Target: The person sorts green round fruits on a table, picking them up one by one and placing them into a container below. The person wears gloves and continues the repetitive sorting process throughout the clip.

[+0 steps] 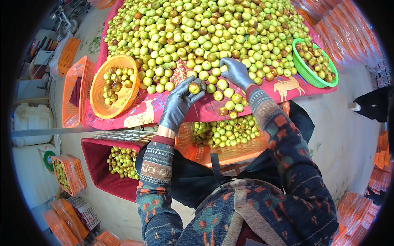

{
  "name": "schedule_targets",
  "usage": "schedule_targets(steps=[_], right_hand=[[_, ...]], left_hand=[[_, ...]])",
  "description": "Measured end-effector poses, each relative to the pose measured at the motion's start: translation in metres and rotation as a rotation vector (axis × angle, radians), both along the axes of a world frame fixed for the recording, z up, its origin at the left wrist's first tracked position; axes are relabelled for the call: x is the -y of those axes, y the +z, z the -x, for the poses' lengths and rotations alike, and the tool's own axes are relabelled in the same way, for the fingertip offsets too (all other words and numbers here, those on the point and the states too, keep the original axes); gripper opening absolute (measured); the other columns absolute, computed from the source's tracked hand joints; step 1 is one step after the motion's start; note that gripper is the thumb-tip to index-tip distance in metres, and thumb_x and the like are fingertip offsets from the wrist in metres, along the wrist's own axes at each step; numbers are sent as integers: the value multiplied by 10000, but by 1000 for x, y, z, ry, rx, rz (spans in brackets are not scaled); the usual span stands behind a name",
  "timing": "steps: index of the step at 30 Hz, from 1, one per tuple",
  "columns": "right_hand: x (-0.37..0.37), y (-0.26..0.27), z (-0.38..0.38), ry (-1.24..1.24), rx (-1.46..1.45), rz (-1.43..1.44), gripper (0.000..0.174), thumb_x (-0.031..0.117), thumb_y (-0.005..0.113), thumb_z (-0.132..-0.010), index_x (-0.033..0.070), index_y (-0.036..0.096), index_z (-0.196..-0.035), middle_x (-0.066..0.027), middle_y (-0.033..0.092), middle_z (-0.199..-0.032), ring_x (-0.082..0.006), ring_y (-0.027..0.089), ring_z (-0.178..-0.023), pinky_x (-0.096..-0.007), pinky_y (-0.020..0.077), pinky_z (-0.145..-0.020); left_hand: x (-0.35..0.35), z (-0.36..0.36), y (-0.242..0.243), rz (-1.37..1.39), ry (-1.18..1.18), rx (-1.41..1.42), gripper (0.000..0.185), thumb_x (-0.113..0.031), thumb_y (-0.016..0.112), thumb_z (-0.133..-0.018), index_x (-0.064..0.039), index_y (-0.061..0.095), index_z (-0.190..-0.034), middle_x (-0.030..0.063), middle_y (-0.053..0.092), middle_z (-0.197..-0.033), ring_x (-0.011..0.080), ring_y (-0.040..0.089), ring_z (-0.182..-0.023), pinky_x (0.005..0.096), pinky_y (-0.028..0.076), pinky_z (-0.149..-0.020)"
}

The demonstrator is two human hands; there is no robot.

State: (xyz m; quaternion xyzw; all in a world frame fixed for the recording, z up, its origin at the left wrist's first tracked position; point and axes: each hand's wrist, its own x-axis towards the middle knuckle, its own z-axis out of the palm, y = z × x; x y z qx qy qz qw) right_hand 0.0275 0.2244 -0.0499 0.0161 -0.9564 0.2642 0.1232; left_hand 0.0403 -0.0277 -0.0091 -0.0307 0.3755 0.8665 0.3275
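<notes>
A large heap of green and brownish jujube fruits [209, 37] covers a table draped in red patterned cloth [197, 113]. My left hand [183, 98], in a grey glove, holds one green-brown jujube [194, 88] in its fingers near the front of the heap. To its right, my right hand [235, 72], gloved too, reaches palm down to the heap's front edge, its fingertips around a green jujube [223, 68]. Loose fruits lie on the cloth between and below the hands.
An orange basket [135, 98] of fruits stands at the left; a green basket [332, 80] of browner ones at the right. Below the table's edge are an orange crate [249, 150] and a red-lined crate [98, 181] with jujubes. Part of a person in black [374, 104] shows far right.
</notes>
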Motion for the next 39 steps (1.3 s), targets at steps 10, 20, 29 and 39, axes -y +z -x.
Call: schedule_targets(steps=[10, 20, 29, 39], right_hand=[[2, 5, -44, 226, 373, 1527, 454, 127, 540, -925, 51, 434, -1360, -77, 583, -1136, -171, 627, -926, -274, 510, -752], [19, 30, -53, 75, 366, 1377, 410, 194, 588, -893, 43, 506, -1265, -83, 614, -1119, -166, 606, -895, -298, 494, -756], [61, 9, 18, 171, -370, -77, 117, 96, 631, -740, 112, 701, -832, -67, 679, -852, -258, 630, -793, -389, 488, -738], [66, 0, 34, 242, 37, -95, 183, 208, 630, -805, 99, 663, -948, -115, 672, -905, -307, 651, -860, -412, 503, -729]], left_hand=[[5, -4, 11, 3, -28, -103, 469, -93, 519, -912, 38, 411, -1349, 197, 489, -1335, 294, 550, -1162, 434, 487, -962], [21, -5, -4, 35, -34, -93, 512, 3, 573, -804, 62, 455, -1299, 215, 542, -1253, 287, 552, -1146, 451, 466, -971], [31, -12, 2, 205, -15, 25, 376, -91, 525, -873, 21, 523, -1231, 132, 622, -1089, 234, 623, -906, 376, 511, -803], [29, -8, -3, 225, 24, -10, 262, -176, 556, -916, -27, 636, -1116, 83, 664, -980, 143, 630, -744, 296, 543, -642]])
